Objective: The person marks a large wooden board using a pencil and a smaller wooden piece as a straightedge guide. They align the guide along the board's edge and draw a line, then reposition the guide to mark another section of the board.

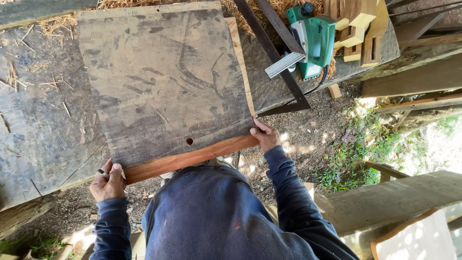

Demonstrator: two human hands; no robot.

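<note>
Lying flat on the bench, a wide wooden board is being gripped at its near edge by both hands. Its top face is showing grey, weathered and scored with dark curved marks, while the near edge is showing fresh reddish-brown wood. A small round hole is sitting just inside that edge. The left hand is being closed over the near left corner, the right hand over the near right corner. A green power planer is resting beyond, beside a metal square.
</note>
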